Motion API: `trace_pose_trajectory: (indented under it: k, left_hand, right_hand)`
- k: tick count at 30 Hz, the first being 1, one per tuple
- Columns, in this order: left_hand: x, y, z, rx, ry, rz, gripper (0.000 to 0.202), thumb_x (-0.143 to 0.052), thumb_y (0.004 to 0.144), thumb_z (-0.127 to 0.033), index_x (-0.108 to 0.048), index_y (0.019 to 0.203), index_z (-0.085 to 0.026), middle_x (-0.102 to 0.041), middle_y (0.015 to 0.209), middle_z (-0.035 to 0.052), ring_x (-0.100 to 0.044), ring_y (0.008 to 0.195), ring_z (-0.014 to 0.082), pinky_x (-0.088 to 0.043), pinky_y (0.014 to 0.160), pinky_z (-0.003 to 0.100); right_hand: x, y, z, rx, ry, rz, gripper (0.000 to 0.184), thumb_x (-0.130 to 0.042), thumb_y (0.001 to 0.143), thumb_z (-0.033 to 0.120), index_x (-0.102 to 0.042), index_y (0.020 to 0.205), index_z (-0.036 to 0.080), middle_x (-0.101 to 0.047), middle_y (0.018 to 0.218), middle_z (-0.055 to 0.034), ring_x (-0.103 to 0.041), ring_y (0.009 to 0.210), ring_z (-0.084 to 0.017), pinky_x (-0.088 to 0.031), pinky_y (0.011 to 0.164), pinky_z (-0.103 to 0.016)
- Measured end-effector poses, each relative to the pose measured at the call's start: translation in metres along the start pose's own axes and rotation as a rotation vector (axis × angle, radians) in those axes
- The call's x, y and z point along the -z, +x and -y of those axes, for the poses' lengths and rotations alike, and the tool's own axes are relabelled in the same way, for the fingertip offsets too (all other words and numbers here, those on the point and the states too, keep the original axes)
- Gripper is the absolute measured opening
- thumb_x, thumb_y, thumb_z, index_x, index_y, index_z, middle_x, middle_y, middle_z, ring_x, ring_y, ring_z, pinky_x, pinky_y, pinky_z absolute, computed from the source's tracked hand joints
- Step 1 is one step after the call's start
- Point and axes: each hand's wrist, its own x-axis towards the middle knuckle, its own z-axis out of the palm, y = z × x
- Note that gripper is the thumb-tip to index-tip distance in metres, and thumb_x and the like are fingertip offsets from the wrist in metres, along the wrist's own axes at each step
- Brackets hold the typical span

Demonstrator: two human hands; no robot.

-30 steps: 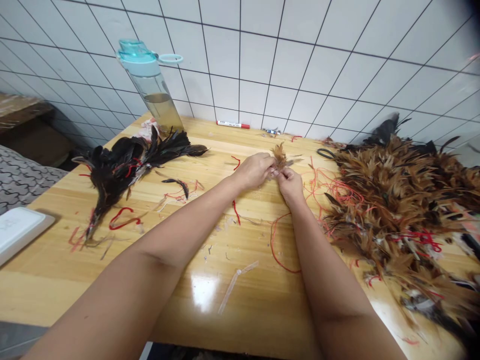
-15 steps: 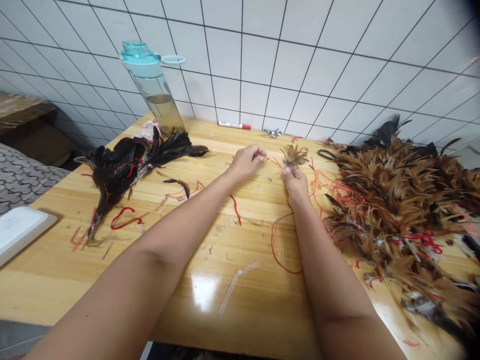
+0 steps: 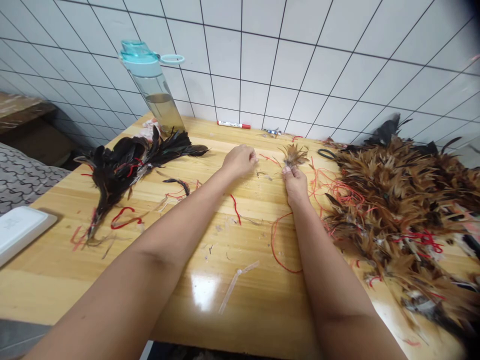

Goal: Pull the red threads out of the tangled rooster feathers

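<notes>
My right hand (image 3: pixel 297 186) pinches a small bunch of brown feathers (image 3: pixel 295 154) by its base, with the tips fanned out beyond the thumb. To its left, my left hand (image 3: pixel 240 161) hovers over or rests on the table, fingers curled together; whether anything is between them is hidden. A short piece of red string (image 3: pixel 270 159) lies between the two hands. Beside my right wrist spreads a tangle of thin red string (image 3: pixel 343 192), and one loop runs down toward my forearm. Small dark feather scraps (image 3: pixel 264 175) lie just right of my left hand.
A big heap of brown feathers (image 3: pixel 390 190) covers the right side of the wooden table (image 3: pixel 262 310). Black feathers (image 3: pixel 116 170) lie at left, near a water bottle (image 3: pixel 161 100). A red marker (image 3: pixel 234 125) lies by the tiled wall; a white device (image 3: pixel 22 230) is at left.
My left hand has drawn a little to the left, away from the short red string. My right hand stays in place with the feather bunch.
</notes>
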Motion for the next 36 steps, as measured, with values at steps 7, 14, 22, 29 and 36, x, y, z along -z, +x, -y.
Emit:
trace_pose_trajectory:
  k: [7, 14, 22, 29, 36]
  left_hand:
    - [0.0, -0.01, -0.018, -0.011, 0.084, 0.275, 0.011, -0.063, 0.075, -0.026, -0.069, 0.08, -0.018, -0.07, 0.088, 0.0078, -0.063, 0.081, 0.021, -0.044, 0.072, 0.029]
    - [-0.015, -0.008, -0.018, 0.003, -0.268, 0.133, 0.01, -0.051, 0.08, -0.015, -0.061, 0.079, -0.016, -0.067, 0.083, 0.0048, -0.059, 0.078, 0.0162, -0.043, 0.073, 0.027]
    - [-0.004, 0.0, -0.006, 0.053, -0.343, -0.014, 0.006, -0.055, 0.078, -0.014, -0.06, 0.081, -0.016, -0.066, 0.084, 0.0027, -0.057, 0.077, 0.014, -0.044, 0.077, 0.026]
    - [0.001, 0.002, 0.017, 0.007, -0.248, 0.259, 0.018, -0.068, 0.07, -0.021, -0.068, 0.088, -0.016, -0.069, 0.083, 0.0013, -0.06, 0.073, 0.0127, -0.044, 0.07, 0.023]
    - [-0.005, -0.001, 0.005, -0.203, -0.137, 0.317, 0.014, -0.056, 0.071, -0.009, -0.067, 0.074, -0.016, -0.069, 0.076, 0.0003, -0.057, 0.071, 0.0117, -0.04, 0.067, 0.022]
  right_hand:
    - [-0.003, -0.001, 0.002, -0.047, 0.034, -0.043, 0.026, -0.052, 0.076, 0.045, -0.061, 0.078, 0.02, -0.062, 0.07, -0.0008, -0.055, 0.078, -0.02, -0.044, 0.075, -0.032]
    - [-0.001, -0.003, 0.004, -0.037, 0.001, -0.031, 0.027, -0.051, 0.077, 0.044, -0.061, 0.076, 0.019, -0.064, 0.074, -0.002, -0.056, 0.078, -0.02, -0.044, 0.076, -0.033]
    - [-0.002, -0.004, 0.006, -0.033, -0.018, -0.047, 0.029, -0.05, 0.075, 0.045, -0.061, 0.075, 0.018, -0.064, 0.075, -0.0031, -0.056, 0.081, -0.021, -0.043, 0.079, -0.034]
    - [-0.002, -0.006, 0.012, -0.08, 0.01, -0.081, 0.026, -0.05, 0.074, 0.043, -0.059, 0.074, 0.019, -0.062, 0.074, -0.0026, -0.054, 0.076, -0.019, -0.043, 0.078, -0.033]
    - [0.001, -0.006, 0.014, -0.073, -0.024, -0.151, 0.028, -0.049, 0.076, 0.045, -0.057, 0.073, 0.018, -0.055, 0.068, 0.0003, -0.049, 0.07, -0.016, -0.039, 0.072, -0.031]
